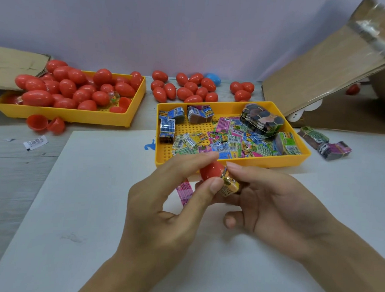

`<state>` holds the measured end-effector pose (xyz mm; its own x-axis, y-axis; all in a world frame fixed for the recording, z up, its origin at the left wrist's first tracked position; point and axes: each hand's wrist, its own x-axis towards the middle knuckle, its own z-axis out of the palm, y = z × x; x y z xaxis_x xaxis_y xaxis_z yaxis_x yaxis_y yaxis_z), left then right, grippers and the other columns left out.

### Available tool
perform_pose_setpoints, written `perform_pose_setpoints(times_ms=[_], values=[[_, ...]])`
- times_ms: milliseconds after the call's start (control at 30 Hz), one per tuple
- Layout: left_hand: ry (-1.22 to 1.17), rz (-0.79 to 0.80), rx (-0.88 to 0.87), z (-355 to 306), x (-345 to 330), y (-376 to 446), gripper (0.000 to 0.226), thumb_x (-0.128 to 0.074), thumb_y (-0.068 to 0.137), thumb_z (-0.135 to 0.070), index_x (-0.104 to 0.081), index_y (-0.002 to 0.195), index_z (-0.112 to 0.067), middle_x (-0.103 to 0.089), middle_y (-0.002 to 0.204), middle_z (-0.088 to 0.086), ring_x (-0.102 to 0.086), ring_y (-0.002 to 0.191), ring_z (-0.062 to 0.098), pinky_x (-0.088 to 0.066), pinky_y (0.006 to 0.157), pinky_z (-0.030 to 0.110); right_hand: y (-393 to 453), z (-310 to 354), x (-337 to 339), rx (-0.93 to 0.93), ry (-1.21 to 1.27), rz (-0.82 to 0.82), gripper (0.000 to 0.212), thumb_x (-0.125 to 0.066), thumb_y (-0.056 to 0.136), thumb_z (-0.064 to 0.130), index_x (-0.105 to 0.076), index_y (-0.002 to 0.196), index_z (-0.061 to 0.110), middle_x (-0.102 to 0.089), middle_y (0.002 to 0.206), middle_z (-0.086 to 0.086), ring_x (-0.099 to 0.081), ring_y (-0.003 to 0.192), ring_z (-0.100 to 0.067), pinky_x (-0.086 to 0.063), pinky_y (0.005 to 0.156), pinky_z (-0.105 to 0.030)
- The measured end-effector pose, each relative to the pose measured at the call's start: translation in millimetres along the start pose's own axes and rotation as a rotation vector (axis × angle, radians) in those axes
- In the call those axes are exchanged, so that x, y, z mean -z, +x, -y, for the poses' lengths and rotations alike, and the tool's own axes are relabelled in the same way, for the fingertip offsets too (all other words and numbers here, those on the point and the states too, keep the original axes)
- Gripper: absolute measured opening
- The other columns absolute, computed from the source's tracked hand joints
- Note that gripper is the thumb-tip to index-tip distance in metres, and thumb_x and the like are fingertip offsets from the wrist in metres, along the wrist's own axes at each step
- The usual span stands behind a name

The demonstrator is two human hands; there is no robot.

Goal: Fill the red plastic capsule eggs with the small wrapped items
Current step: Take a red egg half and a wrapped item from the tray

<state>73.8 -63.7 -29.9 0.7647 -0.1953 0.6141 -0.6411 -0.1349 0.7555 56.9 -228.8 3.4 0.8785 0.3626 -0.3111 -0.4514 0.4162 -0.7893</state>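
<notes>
My left hand (162,202) pinches a red egg half (211,170) between thumb and forefinger. My right hand (273,200) holds a small yellow wrapped item (228,186) at the open mouth of that half; the other half is hidden if it is there. A pink wrapped item (185,190) lies on the white board under my left fingers. Just beyond my hands a yellow tray (230,164) holds several loose and bundled wrapped items (231,141). A second yellow tray (78,116) at the back left is piled with red eggs (75,87).
Several closed red eggs (185,88) and one blue egg (213,78) lie along the wall. Two open red halves (45,124) sit before the left tray. Bundled packs (326,144) rest right of the item tray. A cardboard box flap (327,74) leans at the right.
</notes>
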Motion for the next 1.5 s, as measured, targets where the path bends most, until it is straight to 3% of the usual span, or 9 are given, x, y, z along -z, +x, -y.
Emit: perform_pose_setpoints(times_ms=[133,367,633,833,967,1067,1267,1500], values=[[0.02,-0.063,-0.023,-1.2,-0.9,-1.8,0.027,-0.066,0.089,-0.021,-0.064,0.116,-0.022,-0.07,0.113,-0.011,-0.068,0.104,0.002,-0.05,0.087,0.014,1.7,-0.9,-0.8,0.069,-0.144,-0.087,0.033,-0.068,0.076,0.039,-0.077,0.097,0.015,-0.073,0.092,-0.01,-0.072,0.085,-0.019,-0.052,0.049,-0.025],[-0.117,-0.037,0.118,3.4,-1.3,-2.9,0.032,-0.072,0.083,-0.026,-0.071,0.115,-0.02,-0.074,0.115,-0.008,-0.07,0.108,0.012,-0.055,0.094,0.03,1.8,-3.3,-0.2,0.083,-0.08,-0.092,0.03,-0.07,0.075,0.038,-0.079,0.093,0.015,-0.075,0.091,-0.009,-0.073,0.077,-0.014,-0.053,0.049,-0.023],[-0.199,0.012,0.112,5.8,-4.0,-3.4,0.026,-0.069,0.085,-0.019,-0.071,0.11,-0.02,-0.073,0.117,-0.009,-0.066,0.118,0.014,-0.051,0.101,0.033,2.6,-4.8,0.8,0.095,-0.014,-0.065,0.023,-0.068,0.084,0.032,-0.079,0.096,0.016,-0.076,0.092,-0.006,-0.072,0.079,-0.014,-0.055,0.054,-0.022],[-0.208,0.099,0.205,9.3,-3.3,-4.7,0.043,-0.072,0.083,-0.027,-0.066,0.126,-0.027,-0.069,0.125,-0.012,-0.063,0.121,0.013,-0.049,0.102,0.03,4.0,-7.7,0.0,0.099,-0.042,-0.146,0.041,-0.073,0.074,0.033,-0.074,0.104,0.005,-0.07,0.096,-0.019,-0.065,0.088,-0.029,-0.055,0.053,-0.023],[-0.174,-0.008,0.129,10.9,-0.8,-1.2,0.039,-0.075,0.082,-0.027,-0.07,0.12,-0.032,-0.073,0.112,-0.01,-0.071,0.102,0.02,-0.056,0.088,0.032,4.2,-3.5,-1.3,0.076,0.053,-0.144,0.028,-0.071,0.075,0.035,-0.078,0.093,0.013,-0.071,0.087,-0.014,-0.071,0.069,-0.021,-0.057,0.05,-0.026],[-0.308,-0.079,0.134,11.9,1.9,1.8,0.04,-0.076,0.081,-0.02,-0.069,0.12,-0.026,-0.073,0.11,-0.001,-0.071,0.099,0.023,-0.057,0.083,0.028,2.5,-2.9,-2.1,0.056,-0.029,-0.118,0.023,-0.068,0.077,0.034,-0.079,0.085,0.016,-0.074,0.087,-0.012,-0.073,0.071,-0.019,-0.055,0.046,-0.025],[-0.335,-0.031,0.149,12.8,3.0,2.8,0.027,-0.077,0.08,-0.017,-0.074,0.105,-0.024,-0.071,0.107,0.002,-0.072,0.099,0.023,-0.058,0.083,0.026,-1.1,-4.2,-2.8,0.088,-0.121,-0.137,0.012,-0.074,0.079,0.029,-0.075,0.075,0.018,-0.073,0.081,-0.01,-0.071,0.067,-0.016,-0.048,0.038,-0.021],[-0.266,0.001,0.105,11.6,5.1,2.0,0.024,-0.079,0.079,-0.02,-0.07,0.101,-0.021,-0.069,0.099,-0.002,-0.069,0.093,0.025,-0.057,0.076,0.026,-2.1,-4.9,-3.3,0.139,-0.244,-0.157,0.016,-0.072,0.076,0.032,-0.072,0.071,0.017,-0.073,0.08,-0.008,-0.072,0.071,-0.02,-0.047,0.038,-0.021]])
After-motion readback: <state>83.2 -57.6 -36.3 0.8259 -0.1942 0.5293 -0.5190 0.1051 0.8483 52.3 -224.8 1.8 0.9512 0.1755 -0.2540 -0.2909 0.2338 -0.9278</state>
